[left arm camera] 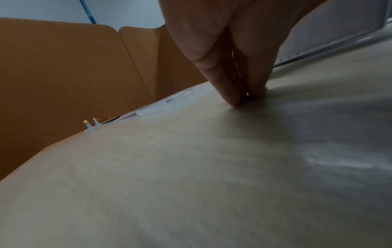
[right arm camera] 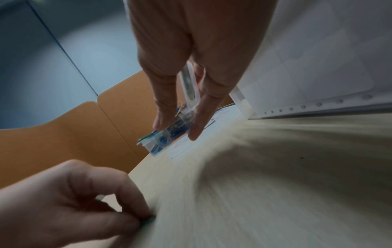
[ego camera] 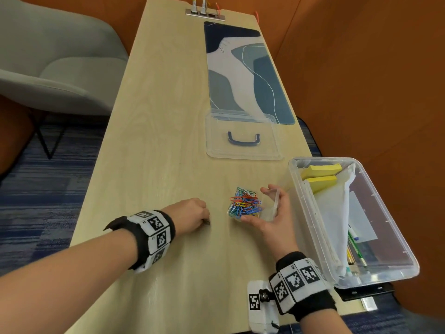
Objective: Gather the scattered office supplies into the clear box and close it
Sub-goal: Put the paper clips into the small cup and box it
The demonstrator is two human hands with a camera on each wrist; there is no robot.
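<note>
A small clear case of coloured paper clips lies on the table with its lid standing open. My right hand cups the case, thumb and fingers holding it at the lid. Left of it, my left hand pinches a small dark item against the tabletop; it looks like a loose clip. The big clear box stands open at the right edge, holding yellow sticky notes, pens and a plastic sleeve. Its lid with a dark handle lies flat farther back.
A blue and white desk mat runs along the table behind the lid. A socket strip sits at the far end. A grey chair stands left of the table, and orange partition walls close the right side.
</note>
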